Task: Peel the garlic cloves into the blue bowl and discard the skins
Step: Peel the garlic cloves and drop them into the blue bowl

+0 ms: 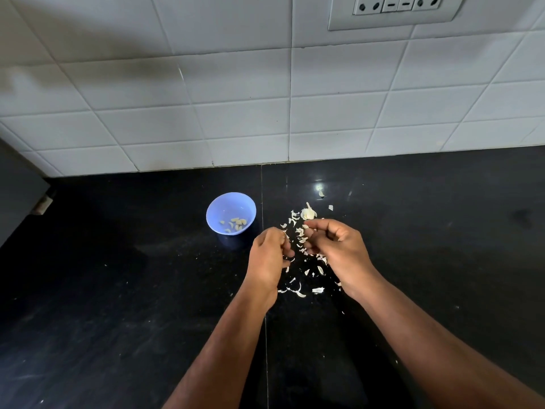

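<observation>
The blue bowl (231, 202) stands on the black counter and holds several peeled garlic cloves (235, 224). Just right of it, my left hand (269, 258) has its fingers curled inward round a small garlic clove that is mostly hidden. My right hand (337, 246) is a short gap away and pinches a pale bit of garlic skin at its fingertips. Beyond my right hand lies the rest of a garlic head (308, 213). Loose garlic skins (300, 293) lie scattered on the counter under and between both hands.
The black stone counter (118, 290) runs back to a white tiled wall (236, 113) with a socket panel (395, 10) at the top right. A grey cabinet edge (20, 187) juts in at the far left. Stray skin flakes (321, 193) lie behind the garlic head.
</observation>
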Tool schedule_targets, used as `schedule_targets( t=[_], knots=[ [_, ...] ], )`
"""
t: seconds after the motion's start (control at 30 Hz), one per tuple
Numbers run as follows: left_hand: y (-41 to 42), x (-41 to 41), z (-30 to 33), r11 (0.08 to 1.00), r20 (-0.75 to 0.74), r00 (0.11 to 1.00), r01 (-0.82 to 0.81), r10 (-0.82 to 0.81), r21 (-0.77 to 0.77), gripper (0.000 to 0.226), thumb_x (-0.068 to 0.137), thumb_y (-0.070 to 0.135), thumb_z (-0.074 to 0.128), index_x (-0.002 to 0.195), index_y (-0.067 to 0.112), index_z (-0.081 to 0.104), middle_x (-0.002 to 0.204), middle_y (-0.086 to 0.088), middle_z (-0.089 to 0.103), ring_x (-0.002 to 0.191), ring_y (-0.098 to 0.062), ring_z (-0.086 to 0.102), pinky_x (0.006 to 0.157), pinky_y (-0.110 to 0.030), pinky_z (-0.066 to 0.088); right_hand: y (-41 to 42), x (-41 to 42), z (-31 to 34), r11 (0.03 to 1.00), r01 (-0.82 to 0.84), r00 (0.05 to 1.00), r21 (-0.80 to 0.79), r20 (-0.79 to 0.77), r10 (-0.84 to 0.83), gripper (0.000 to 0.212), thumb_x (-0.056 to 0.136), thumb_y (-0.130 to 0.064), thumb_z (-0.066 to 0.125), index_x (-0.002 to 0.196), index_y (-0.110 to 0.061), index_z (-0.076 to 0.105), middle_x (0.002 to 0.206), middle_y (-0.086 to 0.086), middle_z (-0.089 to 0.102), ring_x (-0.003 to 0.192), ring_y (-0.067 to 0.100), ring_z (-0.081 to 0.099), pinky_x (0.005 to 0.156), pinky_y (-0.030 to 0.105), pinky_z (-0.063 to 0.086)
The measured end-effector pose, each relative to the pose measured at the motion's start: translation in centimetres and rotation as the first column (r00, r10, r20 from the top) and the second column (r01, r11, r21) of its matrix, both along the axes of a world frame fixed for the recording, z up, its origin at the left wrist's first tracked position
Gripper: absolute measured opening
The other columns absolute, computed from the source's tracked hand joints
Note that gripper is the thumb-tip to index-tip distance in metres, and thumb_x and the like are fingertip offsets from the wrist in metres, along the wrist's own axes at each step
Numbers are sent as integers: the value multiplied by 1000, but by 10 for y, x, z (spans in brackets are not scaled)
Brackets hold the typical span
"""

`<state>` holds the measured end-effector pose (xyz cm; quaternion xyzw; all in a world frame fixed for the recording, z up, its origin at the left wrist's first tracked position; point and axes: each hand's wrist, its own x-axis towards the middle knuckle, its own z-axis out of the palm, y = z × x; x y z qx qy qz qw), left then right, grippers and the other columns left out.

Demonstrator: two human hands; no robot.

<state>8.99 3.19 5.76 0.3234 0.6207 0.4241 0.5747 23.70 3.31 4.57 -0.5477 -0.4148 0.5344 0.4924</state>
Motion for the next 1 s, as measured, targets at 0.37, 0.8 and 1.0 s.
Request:
schedule_targets(
  t=[0.37,0.8,1.0],
  knots=[
    [-1,-2,-3,998,20,999,48,-49,34,11,101,32,71,107,26,78,92,11,75,87,-7,65,71,-30,55,-2,1,-3,992,-48,983,120,181,25,23,97,-7,72,113,-23,78,90,-5,78,83,11,75,78,21,58],
    [-3,1,5,993,288,956,-24,57,-120,7,91,26,82,91,19,83,81,6,73,81,-9,64,57,-26,53,-6,-6,0,972,-25,956,232,290,-44,23,95,-5,71,109,-21,80,103,-8,77,99,9,74,90,28,60],
    [-4,5,1,990,336,937,-57,97,-128,6,92,22,80,97,18,82,87,2,76,82,-10,65,58,-26,49,-8,-7,0,955,-37,943,295,325,-64,20,94,-6,75,109,-18,81,102,-7,76,101,9,74,89,24,58]
  ],
)
